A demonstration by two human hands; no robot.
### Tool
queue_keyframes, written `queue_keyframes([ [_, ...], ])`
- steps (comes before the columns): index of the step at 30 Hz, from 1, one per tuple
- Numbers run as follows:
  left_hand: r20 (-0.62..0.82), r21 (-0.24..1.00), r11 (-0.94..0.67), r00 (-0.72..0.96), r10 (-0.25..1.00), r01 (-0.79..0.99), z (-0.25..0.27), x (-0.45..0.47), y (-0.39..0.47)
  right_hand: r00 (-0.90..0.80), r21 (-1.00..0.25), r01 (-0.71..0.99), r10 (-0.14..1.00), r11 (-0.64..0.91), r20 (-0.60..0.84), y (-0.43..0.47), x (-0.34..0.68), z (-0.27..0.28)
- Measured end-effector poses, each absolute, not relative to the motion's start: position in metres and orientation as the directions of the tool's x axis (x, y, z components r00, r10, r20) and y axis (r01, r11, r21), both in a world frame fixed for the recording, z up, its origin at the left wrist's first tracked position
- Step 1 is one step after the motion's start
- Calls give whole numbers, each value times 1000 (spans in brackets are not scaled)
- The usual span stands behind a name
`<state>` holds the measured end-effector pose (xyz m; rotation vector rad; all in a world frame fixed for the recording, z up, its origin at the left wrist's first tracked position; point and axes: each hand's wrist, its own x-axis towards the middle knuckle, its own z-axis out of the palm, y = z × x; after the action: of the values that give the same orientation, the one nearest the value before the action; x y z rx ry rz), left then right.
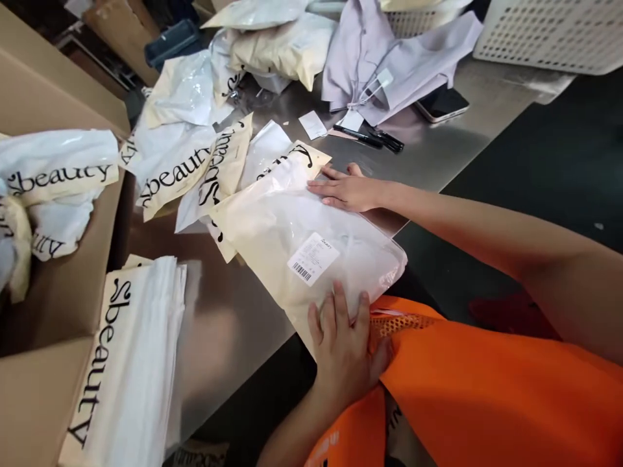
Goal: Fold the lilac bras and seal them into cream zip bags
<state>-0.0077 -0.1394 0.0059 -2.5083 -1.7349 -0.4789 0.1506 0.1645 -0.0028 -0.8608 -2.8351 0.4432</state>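
Note:
A pale plastic mailer bag (263,227) lies flat, overhanging the table edge nearest me. On it is a clear-wrapped flat package with a white barcode label (313,259); whether the package sits inside or on top I cannot tell. My left hand (341,344) rests on the lower edge with its fingers spread, the thumb by the orange vest. Across the upper edge lies my right hand (348,188), fingers stretched out flat and touching the plastic. Neither hand grips anything. Printed "beauty" mailers (182,172) lie just beyond.
A stack of unused-looking mailers (136,344) lies at the lower left beside a cardboard box (58,71) holding filled mailers (58,162). Farther back are a lilac garment (370,65), black pens (357,136), a phone (442,104) and a white perforated basket (549,32).

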Motion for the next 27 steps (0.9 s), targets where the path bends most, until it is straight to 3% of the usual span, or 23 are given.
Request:
queue_keyframes([
  [5,245,112,-368,334,910,923,-3,-8,-140,-794,-355,538,601,764,90,159,140,-7],
  [12,179,272,-344,304,936,899,-16,-8,-143,-772,-379,515,608,769,185,159,143,-15],
  [22,228,171,-359,318,920,917,-21,-8,-143,-746,-405,492,613,771,260,159,144,-17],
  [27,260,152,-362,316,912,920,-2,-47,-144,-654,-322,604,685,728,322,135,144,-9],
])
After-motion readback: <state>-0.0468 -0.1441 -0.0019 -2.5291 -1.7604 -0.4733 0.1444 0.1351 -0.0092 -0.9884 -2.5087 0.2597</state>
